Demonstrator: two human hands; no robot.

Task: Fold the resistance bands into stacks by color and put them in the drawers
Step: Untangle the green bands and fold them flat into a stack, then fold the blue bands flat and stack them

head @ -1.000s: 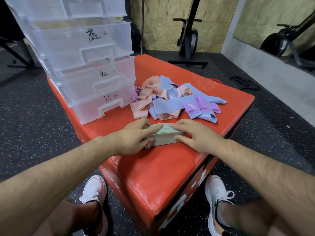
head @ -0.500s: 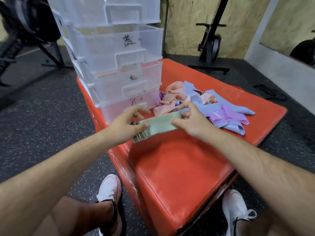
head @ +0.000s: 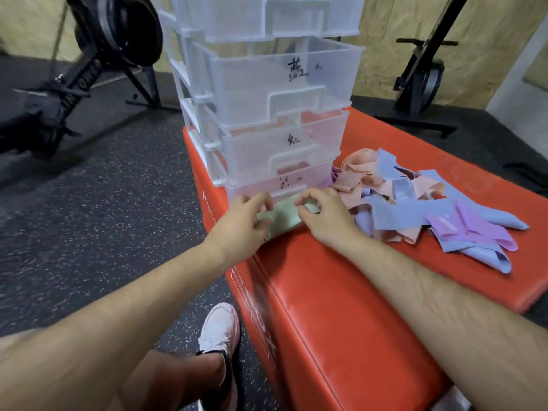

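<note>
Green and folded, the stack of resistance bands (head: 281,217) sits just in front of the clear bottom drawer (head: 261,187). Your left hand (head: 243,222) grips its left end; your right hand (head: 324,216) pinches the right end. Loose pink, blue and purple bands (head: 415,203) lie beside it on the red padded box (head: 341,298).
</note>
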